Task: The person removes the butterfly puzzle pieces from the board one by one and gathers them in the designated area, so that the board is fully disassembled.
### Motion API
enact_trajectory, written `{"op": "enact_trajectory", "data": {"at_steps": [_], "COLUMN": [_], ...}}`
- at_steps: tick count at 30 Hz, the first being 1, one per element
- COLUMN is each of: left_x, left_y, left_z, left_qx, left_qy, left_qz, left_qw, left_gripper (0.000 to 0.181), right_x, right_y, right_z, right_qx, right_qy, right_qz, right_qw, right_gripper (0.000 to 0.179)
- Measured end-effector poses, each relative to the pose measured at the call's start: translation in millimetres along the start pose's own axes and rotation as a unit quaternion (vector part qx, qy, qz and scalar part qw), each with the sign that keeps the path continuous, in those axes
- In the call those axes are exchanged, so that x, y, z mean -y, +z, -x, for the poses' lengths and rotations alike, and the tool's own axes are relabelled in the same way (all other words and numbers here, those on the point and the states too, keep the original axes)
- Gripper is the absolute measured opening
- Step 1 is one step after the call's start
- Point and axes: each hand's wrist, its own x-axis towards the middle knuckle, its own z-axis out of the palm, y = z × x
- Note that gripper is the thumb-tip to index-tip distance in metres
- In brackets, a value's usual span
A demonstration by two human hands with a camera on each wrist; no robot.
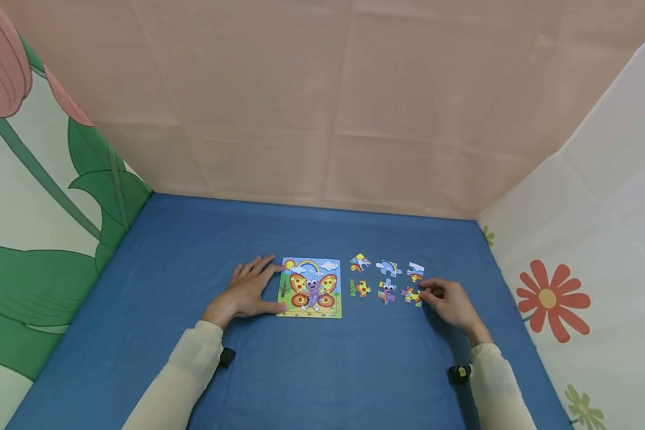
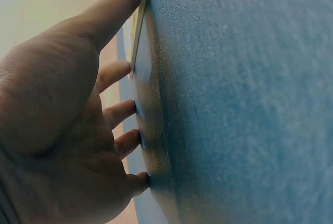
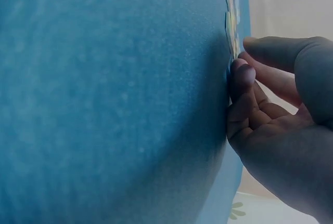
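Because the flat, square butterfly puzzle board (image 1: 314,288) lies near the centre of the frame within the left hand's (image 1: 249,291) reach, one hand seems enough to steady it: thumb and forefinger stand wide apart, touching its left side near the lower and upper corners, while the other fingers fan out above it on the blue cloth-covered surface (image 1: 322,370). The left grip is thus spread along the board rather than clamped on it, which probably checks sliding without hiding the picture. Just right of centre, six loose jigsaw pieces (image 1: 387,291) lie print side up in two rows of three, set apart from one another, so that each print can be read and each edge reached. At the lower right of that group, the right hand (image 1: 450,303) comes in from the right, its thumb and forefinger near each other beside the yellow-and-blue corner piece (image 1: 411,295); whether this grip pinches it or only touches its edge, I cannot tell. Such a sideways approach leaves the other pieces uncovered.
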Motion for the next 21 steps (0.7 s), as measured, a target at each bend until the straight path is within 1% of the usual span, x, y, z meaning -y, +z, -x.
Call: {"op": "enact_trajectory", "data": {"at_steps": [5,8,13,17,21], "left_x": [-0.1,-0.6,-1.4,-1.4,-1.0], "left_y": [-0.6,-0.8,-1.0,-1.2,-1.1], "left_z": [-0.7,-0.6,-0.6,-0.7,-0.5], "left_qx": [0.004,0.006,0.004,0.004,0.005], "left_qy": [-0.002,-0.003,-0.003,-0.004,-0.005], "left_qz": [0.002,0.004,0.002,0.001,0.002], "left_qw": [1.0000,1.0000,1.0000,1.0000,1.0000], "left_gripper": [0.104,0.104,0.105,0.105,0.106], "right_x": [0,1,8,21,37], "right_y": [-2,-3,-3,2,11], "right_z": [1.3,3.5,6.3,6.6,5.1], "right_qx": [0.000,-0.002,-0.020,-0.026,-0.013], "right_qy": [0.002,-0.007,-0.025,-0.049,-0.088], "right_qz": [-0.013,-0.015,-0.013,-0.013,-0.015], "right_qw": [0.9999,0.9999,0.9994,0.9984,0.9959], "right_gripper": [0.030,0.032,0.034,0.033,0.030]}}
